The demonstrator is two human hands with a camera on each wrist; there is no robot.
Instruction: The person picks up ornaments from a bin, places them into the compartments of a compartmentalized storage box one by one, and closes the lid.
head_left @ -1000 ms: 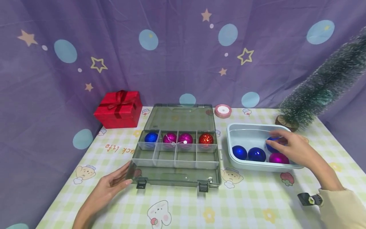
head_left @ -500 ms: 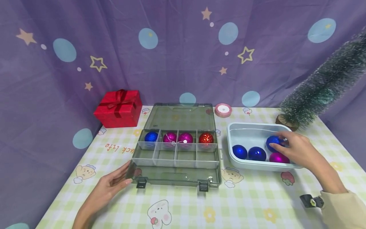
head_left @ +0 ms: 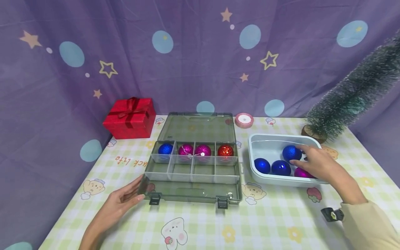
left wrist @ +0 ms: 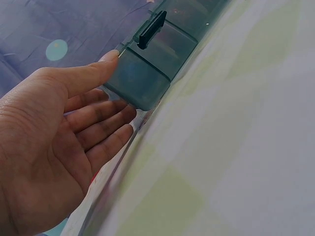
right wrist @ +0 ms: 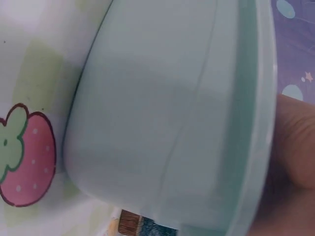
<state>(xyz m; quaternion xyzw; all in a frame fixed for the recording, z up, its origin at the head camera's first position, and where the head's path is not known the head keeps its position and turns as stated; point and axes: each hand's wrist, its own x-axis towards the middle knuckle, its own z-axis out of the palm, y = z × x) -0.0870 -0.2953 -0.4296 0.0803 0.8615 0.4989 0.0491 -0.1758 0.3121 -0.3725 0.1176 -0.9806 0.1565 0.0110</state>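
A grey translucent divided case (head_left: 200, 192) lies with its lid up; blue, magenta and red glitter balls fill its back row. At its left front corner rests my left hand (head_left: 117, 205), thumb on the rim and fingers loosely extended along the side, as the left wrist view also shows for the hand (left wrist: 64, 128) and case (left wrist: 142, 81). Inside the pale blue tub (head_left: 281, 181), my right hand (head_left: 320, 165) holds a blue glitter ball (head_left: 291, 154) between thumb and fingers. The tub wall (right wrist: 157, 108) hides the fingertips and ball in the right wrist view.
Two blue balls (head_left: 261, 166) (head_left: 281, 168) and a magenta ball (head_left: 301, 173) lie in the tub. Behind stand a red gift box (head_left: 130, 119), a pink ribbon roll (head_left: 244, 120) and a small frosted tree (head_left: 347, 99), its base close to the tub's back right corner.
My right hand has shifted slightly left in the tub, and the blue glitter ball has moved left with it. The left hand and the case have stayed in place.
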